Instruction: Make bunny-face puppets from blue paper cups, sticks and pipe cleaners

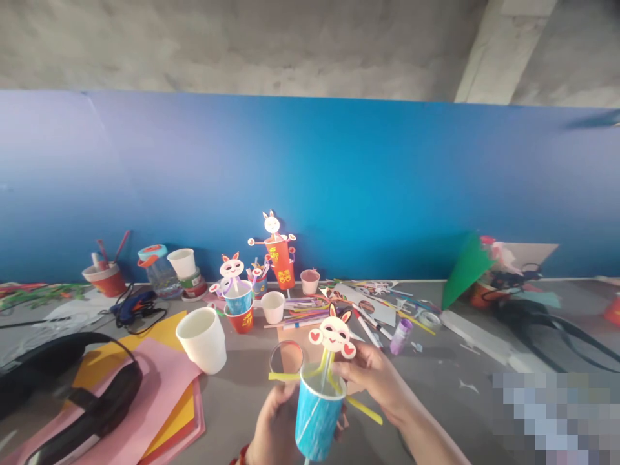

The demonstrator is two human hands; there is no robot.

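Observation:
A blue-coloured paper cup (320, 413) is upright in my left hand (274, 420), whose fingers wrap round its side. A paper rabbit head (334, 334) with two heart-marked paws stands above the cup's rim on a clear straw (326, 369). Yellow strips run from the cup; one yellow strip (365, 409) sticks out at the right. My right hand (371, 371) is closed at the right of the rim, just below the rabbit's paw. What its fingertips pinch is hidden. A thin stick pokes out under the cup.
A white cup (202, 340) and a tape roll (287, 359) stand nearby. Finished-looking rabbit cups (239, 303) and a red rabbit cup (279, 258) are behind. Markers, strips and a purple glue stick (401, 336) lie right. Headphones (97, 413) rest on coloured paper (165, 394).

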